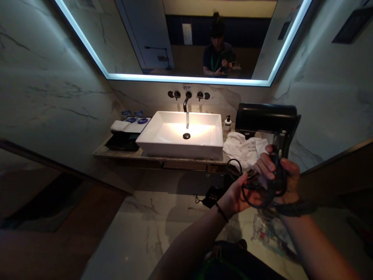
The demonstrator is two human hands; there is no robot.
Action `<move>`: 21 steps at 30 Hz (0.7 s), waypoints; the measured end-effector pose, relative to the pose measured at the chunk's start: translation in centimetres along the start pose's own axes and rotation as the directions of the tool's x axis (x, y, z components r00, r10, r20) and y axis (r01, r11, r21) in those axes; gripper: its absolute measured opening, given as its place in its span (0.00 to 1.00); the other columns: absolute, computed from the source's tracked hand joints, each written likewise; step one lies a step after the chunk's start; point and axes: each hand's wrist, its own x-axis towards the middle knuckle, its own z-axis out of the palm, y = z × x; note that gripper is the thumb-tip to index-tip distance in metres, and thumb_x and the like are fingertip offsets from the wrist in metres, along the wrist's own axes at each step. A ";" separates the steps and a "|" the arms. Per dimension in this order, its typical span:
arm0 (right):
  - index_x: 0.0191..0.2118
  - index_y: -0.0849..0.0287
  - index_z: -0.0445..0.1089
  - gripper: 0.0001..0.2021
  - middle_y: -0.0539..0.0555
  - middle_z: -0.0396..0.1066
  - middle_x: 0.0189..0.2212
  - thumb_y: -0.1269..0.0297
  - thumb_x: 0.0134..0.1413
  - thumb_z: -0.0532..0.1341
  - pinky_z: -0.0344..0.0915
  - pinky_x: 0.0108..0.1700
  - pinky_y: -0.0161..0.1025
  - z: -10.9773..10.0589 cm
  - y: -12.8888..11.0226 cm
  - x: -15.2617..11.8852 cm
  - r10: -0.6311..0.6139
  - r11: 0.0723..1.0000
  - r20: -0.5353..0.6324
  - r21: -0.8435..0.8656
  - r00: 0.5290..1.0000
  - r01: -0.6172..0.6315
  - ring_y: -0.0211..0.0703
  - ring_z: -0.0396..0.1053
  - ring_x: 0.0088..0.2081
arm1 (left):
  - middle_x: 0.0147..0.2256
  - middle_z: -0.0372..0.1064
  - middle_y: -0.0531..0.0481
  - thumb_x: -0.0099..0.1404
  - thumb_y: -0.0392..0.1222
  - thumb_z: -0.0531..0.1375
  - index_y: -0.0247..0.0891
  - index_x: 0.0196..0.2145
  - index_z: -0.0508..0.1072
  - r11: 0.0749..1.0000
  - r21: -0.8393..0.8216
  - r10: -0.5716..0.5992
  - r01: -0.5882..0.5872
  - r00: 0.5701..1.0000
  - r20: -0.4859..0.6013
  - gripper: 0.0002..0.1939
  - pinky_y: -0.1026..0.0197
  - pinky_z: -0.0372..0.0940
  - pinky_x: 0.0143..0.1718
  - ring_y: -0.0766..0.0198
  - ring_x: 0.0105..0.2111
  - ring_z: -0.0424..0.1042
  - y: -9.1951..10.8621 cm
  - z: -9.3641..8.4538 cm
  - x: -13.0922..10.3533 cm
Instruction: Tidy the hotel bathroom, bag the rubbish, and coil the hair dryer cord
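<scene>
Counted two hands: left hand [236, 195], right hand [276, 165]. One black hair dryer [266, 118], one coiled black cord [256, 190]. One white basin [180, 134], one wall spout [186, 102], two wall handles [176, 94]. One soap pump bottle [227, 124]. One crumpled white towel [243, 149]. Three blue-capped glasses [134, 116]. One lit mirror [186, 39]. One black tray [122, 142].

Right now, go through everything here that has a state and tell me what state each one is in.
Hair dryer: off the counter, gripped by its handle in the right hand.
Cord: looped, held in the left hand.
Tap: running into the sink.
Mirror light: on.
White towel: crumpled on the counter.
Folded towel: flat, left of the sink.
Soap bottle: upright.
</scene>
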 end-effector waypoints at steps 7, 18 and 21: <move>0.38 0.58 0.64 0.19 0.45 0.49 0.20 0.61 0.39 0.70 0.55 0.21 0.30 -1.5 0.3 -1.0 0.060 0.998 -0.193 -0.022 0.979 -0.065 0.31 0.51 0.20 | 0.33 0.70 0.49 0.49 0.27 0.61 0.34 0.47 0.66 0.921 0.027 0.383 -0.388 0.892 -0.242 0.25 0.70 0.62 0.27 0.68 0.28 0.71 3.9 1.6 0.3; 0.47 0.59 0.65 0.28 0.52 0.68 0.40 0.53 0.41 0.70 0.66 0.41 0.30 -4.2 4.3 -3.1 -0.094 0.776 -0.315 -0.617 0.944 -0.129 0.40 0.66 0.41 | 0.21 0.59 0.55 0.59 0.43 0.58 0.34 0.32 0.66 0.730 0.586 0.589 -0.352 0.759 -0.278 0.09 0.68 0.57 0.22 0.71 0.20 0.60 4.1 3.9 0.7; 0.48 0.58 0.65 0.28 0.52 0.69 0.42 0.56 0.40 0.70 0.66 0.42 0.31 -4.6 5.0 -3.3 -0.024 0.772 -0.276 -0.615 0.961 -0.158 0.42 0.67 0.43 | 0.26 0.63 0.51 0.62 0.44 0.55 0.34 0.29 0.65 0.560 0.755 0.716 -0.342 0.658 -0.234 0.10 0.67 0.60 0.27 0.70 0.25 0.62 3.1 2.7 1.6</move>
